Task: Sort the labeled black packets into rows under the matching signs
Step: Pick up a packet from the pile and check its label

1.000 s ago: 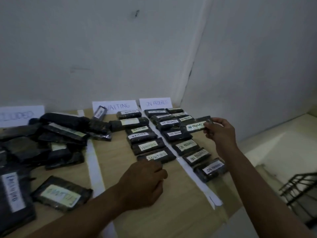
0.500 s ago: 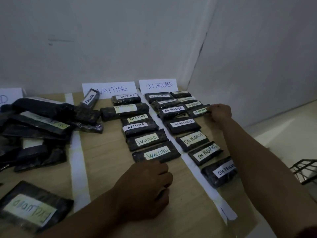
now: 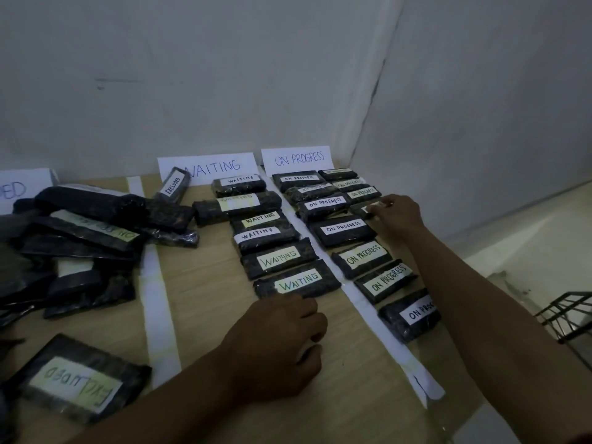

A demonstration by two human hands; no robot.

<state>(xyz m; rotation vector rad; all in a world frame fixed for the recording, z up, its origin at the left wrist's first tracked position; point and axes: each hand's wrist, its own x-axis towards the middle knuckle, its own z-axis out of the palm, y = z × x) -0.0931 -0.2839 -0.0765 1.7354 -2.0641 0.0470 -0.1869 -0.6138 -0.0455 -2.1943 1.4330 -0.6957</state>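
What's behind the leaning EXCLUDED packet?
The WAITING sign; the EXCLUDED packet covers its lower left corner and part of the W. What props the packet is hidden.

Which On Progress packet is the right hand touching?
The nearest packet of the short right-hand column, under the right hand's fingertips; the others lie untouched.

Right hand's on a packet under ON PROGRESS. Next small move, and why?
Probably let go: the right hand pinches the packet, which seems to lie flat already, in line with the right column under the ON PROGRESS sign.
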